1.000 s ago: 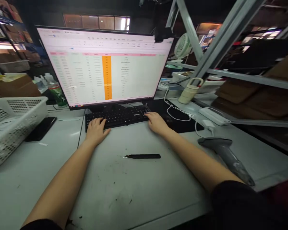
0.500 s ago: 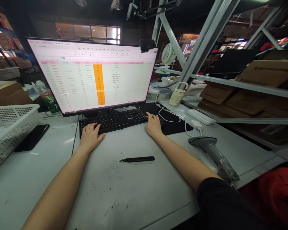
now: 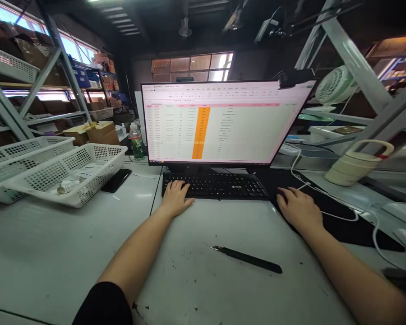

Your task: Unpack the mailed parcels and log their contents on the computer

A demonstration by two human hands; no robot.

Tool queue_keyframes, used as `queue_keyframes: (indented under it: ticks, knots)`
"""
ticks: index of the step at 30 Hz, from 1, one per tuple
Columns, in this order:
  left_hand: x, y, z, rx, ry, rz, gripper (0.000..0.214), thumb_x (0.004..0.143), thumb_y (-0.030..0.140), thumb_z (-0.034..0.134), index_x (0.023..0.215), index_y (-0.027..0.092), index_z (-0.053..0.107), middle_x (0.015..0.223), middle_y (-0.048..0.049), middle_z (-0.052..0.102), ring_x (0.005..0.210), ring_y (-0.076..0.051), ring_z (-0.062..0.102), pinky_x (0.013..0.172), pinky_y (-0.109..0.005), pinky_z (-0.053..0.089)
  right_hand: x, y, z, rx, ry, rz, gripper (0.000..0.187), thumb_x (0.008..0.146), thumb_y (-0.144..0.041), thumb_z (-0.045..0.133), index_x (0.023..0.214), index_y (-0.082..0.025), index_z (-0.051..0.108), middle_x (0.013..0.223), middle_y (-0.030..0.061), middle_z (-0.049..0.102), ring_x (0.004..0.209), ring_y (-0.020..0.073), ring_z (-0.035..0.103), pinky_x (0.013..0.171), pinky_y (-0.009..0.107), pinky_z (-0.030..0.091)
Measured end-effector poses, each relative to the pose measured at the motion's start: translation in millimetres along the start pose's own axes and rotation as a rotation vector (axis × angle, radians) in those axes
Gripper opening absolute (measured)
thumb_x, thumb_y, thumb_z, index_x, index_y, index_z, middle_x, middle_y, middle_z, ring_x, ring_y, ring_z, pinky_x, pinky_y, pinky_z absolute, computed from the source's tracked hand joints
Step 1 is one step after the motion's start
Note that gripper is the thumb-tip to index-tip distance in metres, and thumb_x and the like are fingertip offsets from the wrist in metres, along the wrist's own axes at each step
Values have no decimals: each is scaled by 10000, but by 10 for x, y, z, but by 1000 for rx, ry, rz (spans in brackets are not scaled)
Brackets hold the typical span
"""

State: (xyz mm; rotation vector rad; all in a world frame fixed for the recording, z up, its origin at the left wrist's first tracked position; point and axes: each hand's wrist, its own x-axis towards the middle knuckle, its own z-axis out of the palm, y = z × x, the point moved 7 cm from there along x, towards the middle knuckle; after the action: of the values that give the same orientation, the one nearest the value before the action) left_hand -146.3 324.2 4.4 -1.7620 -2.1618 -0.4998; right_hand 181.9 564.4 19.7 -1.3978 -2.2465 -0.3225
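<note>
My left hand (image 3: 176,198) rests on the left end of a black keyboard (image 3: 216,184), its fingers spread over the keys and the thumb along the front edge. On the black mouse pad (image 3: 341,228), right of the keyboard, my right hand (image 3: 301,210) lies with its fingers curved down; whatever is under the palm is hidden. Behind the keyboard stands a monitor (image 3: 250,131) showing a spreadsheet with an orange column. A black craft knife (image 3: 250,259) lies on the table between my forearms, its tip pointing left.
White plastic baskets (image 3: 88,194) stand on the left beside a black phone (image 3: 117,180) and a green-labelled bottle (image 3: 136,143). At the right are a cream cup (image 3: 348,169), white cables (image 3: 338,217), a small fan (image 3: 336,85) and a metal frame (image 3: 358,58).
My right hand has moved right, from the keyboard's right end onto the mouse pad. The left hand stays on the keyboard. The view has turned left, bringing more baskets and shelving into sight.
</note>
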Motion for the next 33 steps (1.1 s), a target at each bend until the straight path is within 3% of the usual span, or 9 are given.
queue_keyframes:
  ticks: [5, 9, 15, 22, 33]
  knots:
    - [3, -2, -4, -11, -2, -3, 597, 950, 539, 571, 1422, 175, 534, 1444, -129, 538, 1363, -321, 428, 1194, -506, 286, -18, 147, 130, 60, -46, 98, 472, 947, -415, 411, 1262, -221, 704, 1426, 199, 566, 1222, 459, 546, 863, 572, 505]
    - [2, -13, 5, -16, -6, -9, 596, 954, 536, 564, 1431, 181, 523, 1455, -130, 529, 1375, -323, 418, 1197, -512, 280, -19, 179, 144, 78, -71, 132, 459, 913, -427, 435, 1230, -258, 721, 1409, 191, 578, 1187, 461, 563, 831, 597, 508]
    - [-12, -4, -9, -17, -2, -7, 577, 955, 518, 572, 1422, 180, 535, 1451, -132, 531, 1371, -317, 421, 1198, -513, 280, -43, 153, 116, 72, -69, 111, 491, 910, -399, 423, 1234, -194, 730, 1391, 211, 584, 1177, 473, 557, 874, 596, 512]
    - [-4, 1, -1, 1, 6, 3, 555, 964, 501, 560, 1425, 193, 534, 1428, -143, 538, 1359, -319, 430, 1173, -520, 315, -41, 203, 137, 27, -90, 167, 486, 926, -391, 419, 1277, -218, 707, 1413, 146, 580, 1173, 408, 555, 876, 560, 528]
    - [-11, 9, -15, 20, 21, 10, 526, 967, 476, 562, 1411, 194, 547, 1420, -142, 539, 1355, -317, 430, 1167, -505, 322, -65, 180, 97, 20, -80, 169, 468, 945, -366, 435, 1295, -195, 694, 1409, 149, 582, 1175, 380, 556, 884, 512, 527]
